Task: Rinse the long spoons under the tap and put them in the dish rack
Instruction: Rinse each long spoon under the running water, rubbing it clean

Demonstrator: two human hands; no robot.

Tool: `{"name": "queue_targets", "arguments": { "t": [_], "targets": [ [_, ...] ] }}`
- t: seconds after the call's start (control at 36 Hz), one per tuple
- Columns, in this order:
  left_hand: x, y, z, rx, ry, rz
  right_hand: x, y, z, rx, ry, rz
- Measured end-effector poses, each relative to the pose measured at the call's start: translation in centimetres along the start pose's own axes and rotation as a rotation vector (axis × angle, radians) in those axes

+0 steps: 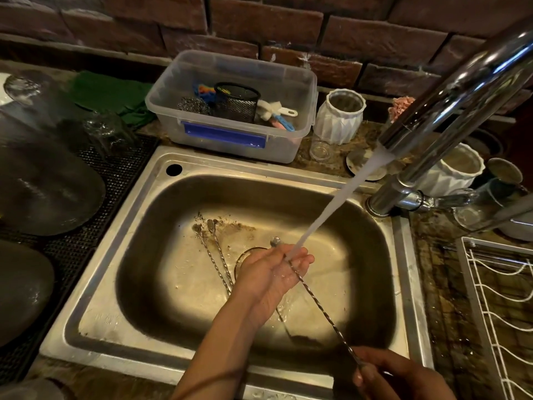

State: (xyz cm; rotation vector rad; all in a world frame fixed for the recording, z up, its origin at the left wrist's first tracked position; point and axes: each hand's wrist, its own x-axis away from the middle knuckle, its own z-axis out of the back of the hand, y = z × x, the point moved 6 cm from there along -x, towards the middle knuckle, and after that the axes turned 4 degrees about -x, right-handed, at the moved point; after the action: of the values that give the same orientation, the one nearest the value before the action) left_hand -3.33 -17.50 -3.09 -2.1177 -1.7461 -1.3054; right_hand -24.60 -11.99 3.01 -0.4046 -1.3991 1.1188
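Currently the right hand (403, 376) is pinching one long spoon (320, 307) by its handle end, angling it over the sink (121, 255) so tap water (331, 206) is striking the open-palmed left hand (277, 269) rubbing it; two more spoons (213, 249) are lying in the basin, the dish rack (496, 298) waiting rightward.

A dark red brick wall (259, 21) runs along the back. Below it lies a mottled brown stone surface (441, 287), dim under warm light. A black mesh mat (115, 180) covers the surface at left, and a green cloth (109, 93) lies by the wall.
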Motion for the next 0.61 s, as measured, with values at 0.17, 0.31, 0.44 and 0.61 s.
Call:
{"name": "queue_targets", "arguments": {
  "t": [0.17, 0.31, 0.44, 0.61],
  "targets": [
    [-0.6, 0.3, 1.5, 0.002, 0.085, 0.003, 0.0, 0.1, 0.0, -0.127, -0.18, -0.114],
    [-0.9, 0.5, 2.3, 0.031, 0.136, -0.032, -1.4, 0.5, -0.6, 0.125, -0.098, -0.133],
    [-0.8, 0.6, 1.7, 0.034, 0.085, -0.059, -2.8, 0.2, -1.8, 0.243, -0.053, -0.099],
    [-0.7, 0.1, 1.1, -0.041, 0.045, -0.036, -4.5, 0.0, -3.3, 0.166, -0.016, -0.024]
  ]
}}
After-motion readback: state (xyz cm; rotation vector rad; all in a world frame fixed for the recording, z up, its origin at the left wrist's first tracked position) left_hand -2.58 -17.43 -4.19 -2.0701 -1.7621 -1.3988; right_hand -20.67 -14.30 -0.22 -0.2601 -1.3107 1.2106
